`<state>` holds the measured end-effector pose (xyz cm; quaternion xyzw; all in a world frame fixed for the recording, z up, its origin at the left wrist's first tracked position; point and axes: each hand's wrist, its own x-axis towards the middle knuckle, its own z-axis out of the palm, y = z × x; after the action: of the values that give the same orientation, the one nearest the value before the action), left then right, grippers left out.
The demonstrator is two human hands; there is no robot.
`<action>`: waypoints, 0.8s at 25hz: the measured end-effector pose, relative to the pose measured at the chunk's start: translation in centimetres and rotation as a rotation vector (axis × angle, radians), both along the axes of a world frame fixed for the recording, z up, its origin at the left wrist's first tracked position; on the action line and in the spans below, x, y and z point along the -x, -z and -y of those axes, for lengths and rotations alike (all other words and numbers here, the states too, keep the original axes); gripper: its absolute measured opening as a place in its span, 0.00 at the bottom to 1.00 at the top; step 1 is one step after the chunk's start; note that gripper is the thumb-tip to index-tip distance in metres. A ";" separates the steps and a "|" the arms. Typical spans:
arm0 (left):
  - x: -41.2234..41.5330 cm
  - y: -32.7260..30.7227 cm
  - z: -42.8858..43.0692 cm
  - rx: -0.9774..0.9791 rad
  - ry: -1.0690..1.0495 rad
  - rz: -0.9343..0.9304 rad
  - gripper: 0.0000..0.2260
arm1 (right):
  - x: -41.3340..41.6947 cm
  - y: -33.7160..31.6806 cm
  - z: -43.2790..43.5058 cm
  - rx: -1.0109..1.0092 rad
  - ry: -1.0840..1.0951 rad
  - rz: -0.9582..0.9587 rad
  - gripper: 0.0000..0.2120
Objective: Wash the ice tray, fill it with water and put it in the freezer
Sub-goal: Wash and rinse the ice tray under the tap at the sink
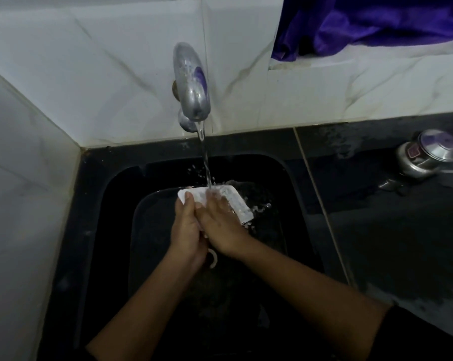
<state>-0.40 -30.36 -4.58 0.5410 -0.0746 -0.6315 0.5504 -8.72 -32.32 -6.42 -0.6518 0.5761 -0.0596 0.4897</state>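
A white ice tray is held over the black sink, tilted, under a running stream of water from the metal tap. My left hand grips the tray's left edge with the fingers curled over it. My right hand lies flat on top of the tray, its fingers spread across the compartments where the water lands. Water splashes off the tray's right end. Much of the tray is hidden under both hands.
A dark wet countertop runs to the right, with a steel lidded pot at its back. White marble-look tiles cover the wall. A purple cloth hangs at the upper right. A small white ring lies in the sink.
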 end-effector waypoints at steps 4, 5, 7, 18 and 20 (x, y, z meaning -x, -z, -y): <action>1.1 -0.9 -0.8 0.024 0.083 -0.034 0.20 | 3.4 1.0 4.3 0.027 0.019 -0.239 0.35; 1.3 -1.2 -1.0 0.027 0.107 -0.031 0.21 | 4.0 1.0 5.3 -0.021 0.048 -0.294 0.34; 0.8 -1.2 -0.7 0.042 0.094 -0.063 0.22 | 3.2 0.2 3.8 0.046 -0.029 -0.318 0.36; -1.8 -1.4 1.4 -0.187 0.039 -0.096 0.31 | 3.9 -2.8 -3.5 0.497 -0.392 -0.005 0.33; -1.3 -1.3 1.6 -0.204 0.032 -0.125 0.29 | 4.7 -2.7 -2.2 0.572 -0.502 -0.092 0.34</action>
<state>0.86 -31.97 -3.27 0.5525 0.0160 -0.6770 0.4860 -13.45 -30.16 -3.70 -0.8848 0.3800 -0.0667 0.2612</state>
